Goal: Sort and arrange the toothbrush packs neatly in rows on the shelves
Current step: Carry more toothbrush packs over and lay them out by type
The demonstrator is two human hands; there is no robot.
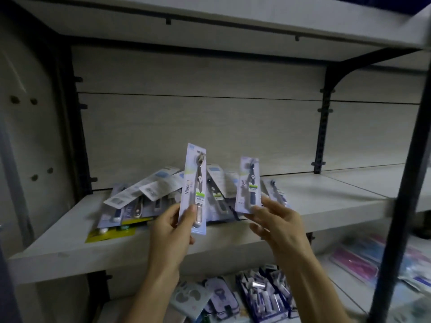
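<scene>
This is a shop aisle with retail display shelving. A pale board shelf (210, 248) sits on a dark metal bracket (345, 73) hooked into a slotted upright (323, 136), with another shelf (233, 17) overhead. Carded toothbrush packs (144, 197) with printed labels lie heaped at 9 o'clock. More packaged goods (261, 297) fill the lower shelf at 6 o'clock.

Pile of packs (149, 201) lies on shelf (70, 243).
</scene>
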